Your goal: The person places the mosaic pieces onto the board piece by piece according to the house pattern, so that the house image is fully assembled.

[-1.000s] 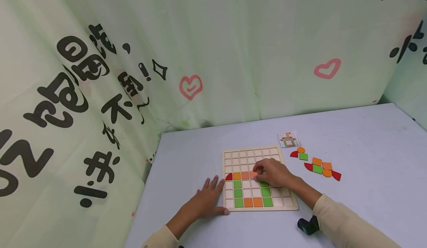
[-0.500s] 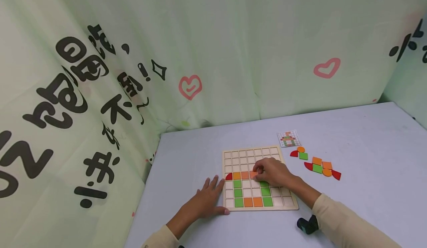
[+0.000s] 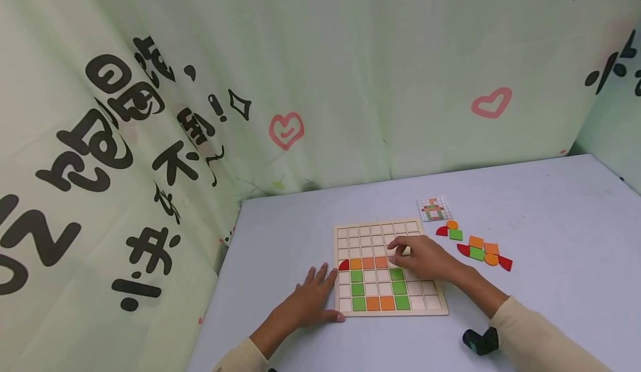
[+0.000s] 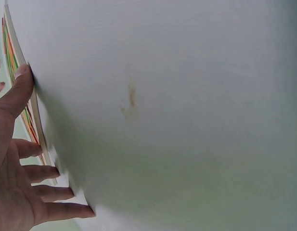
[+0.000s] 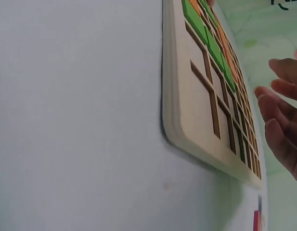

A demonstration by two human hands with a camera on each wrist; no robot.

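Note:
A wooden grid board [image 3: 420, 305] lies on the table. Along its near rows, green square tiles [image 3: 358, 289] form two columns, with orange tiles [image 3: 379, 303] between them at the bottom. The row above holds a red quarter-circle tile [image 3: 344, 265] and several orange square tiles [image 3: 368, 263]. My left hand [image 3: 315, 298] rests at the board's left edge, fingers spread, the thumb at the near corner. Over the board's middle right, my right hand [image 3: 420, 256] hovers with thumb and fingers apart and nothing visible between them. In the right wrist view its fingers [image 5: 278, 103] are bent and separated.
A printed pattern card [image 3: 434, 209] lies behind the board's right corner. Loose red, green and orange tiles [image 3: 477, 253] are scattered to the right. A black device [image 3: 481, 341] is beside the right sleeve. A curtain [image 3: 350, 83] hangs behind the table.
My right hand has let go of the orange tile at the end of the row and shifted right, its thumb and finger parted. The left hand has stayed in place.

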